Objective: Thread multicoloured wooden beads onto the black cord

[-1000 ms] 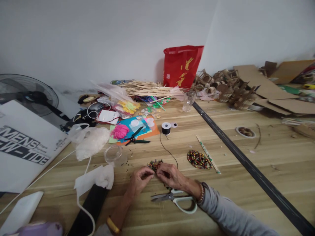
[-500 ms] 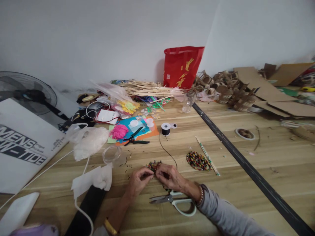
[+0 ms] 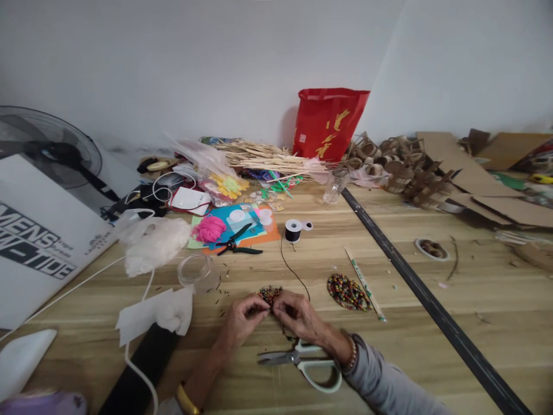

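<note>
My left hand [image 3: 241,319] and my right hand [image 3: 298,316] meet at a small beaded piece [image 3: 268,294] of dark and coloured beads on the wooden table [image 3: 432,346]. Both hands pinch its near edge with the fingertips pressed together. A black cord [image 3: 295,271] runs from my right hand up to a black spool [image 3: 292,229]. A finished round beaded mat [image 3: 347,291] lies to the right of my hands. Scissors with pale green handles [image 3: 302,361] rest just below my right wrist.
Black pliers [image 3: 235,246], pink yarn [image 3: 208,229] and coloured paper sheets sit beyond my hands. A clear jar [image 3: 196,271], white tissue [image 3: 158,314] and a plastic bag [image 3: 151,242] lie at left. A red bag [image 3: 328,124], bamboo sticks [image 3: 263,155] and cardboard pieces [image 3: 470,167] line the back.
The view has shifted slightly to the left and down. My hands stay pinched on the beaded piece, with only small finger movements.
</note>
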### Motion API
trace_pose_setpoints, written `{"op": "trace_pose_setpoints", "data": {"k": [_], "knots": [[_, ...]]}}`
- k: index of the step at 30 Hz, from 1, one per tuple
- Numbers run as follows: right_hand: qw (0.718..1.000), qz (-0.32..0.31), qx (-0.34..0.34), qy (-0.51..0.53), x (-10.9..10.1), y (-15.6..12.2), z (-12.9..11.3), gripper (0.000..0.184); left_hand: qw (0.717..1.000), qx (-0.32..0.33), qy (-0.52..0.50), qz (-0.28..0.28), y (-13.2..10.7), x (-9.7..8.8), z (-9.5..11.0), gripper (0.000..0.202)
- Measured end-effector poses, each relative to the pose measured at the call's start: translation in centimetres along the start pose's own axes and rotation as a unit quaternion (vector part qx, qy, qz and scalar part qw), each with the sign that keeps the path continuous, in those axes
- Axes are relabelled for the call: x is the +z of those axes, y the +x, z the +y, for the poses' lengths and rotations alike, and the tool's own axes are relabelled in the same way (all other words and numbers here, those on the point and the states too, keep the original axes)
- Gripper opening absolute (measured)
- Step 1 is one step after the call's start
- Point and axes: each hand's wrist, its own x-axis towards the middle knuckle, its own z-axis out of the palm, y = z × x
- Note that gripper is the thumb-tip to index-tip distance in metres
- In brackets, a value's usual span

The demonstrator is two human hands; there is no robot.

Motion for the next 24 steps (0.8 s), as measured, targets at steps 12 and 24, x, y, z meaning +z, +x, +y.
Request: {"op": "trace_pose_setpoints", "data": {"k": [12,24], "knots": [[1.0,-0.015,-0.023,-0.011,0.08,-0.07,-0.05,0.015,0.999,-0.034,-0.018,-0.017,-0.09,-0.2,-0.19,0.005],[0.999,-0.017,-0.026,-0.02,0.23,-0.11,-0.01,0.012,0.998,-0.053,0.004,-0.03,-0.21,-0.12,0.14,0.008]]}}
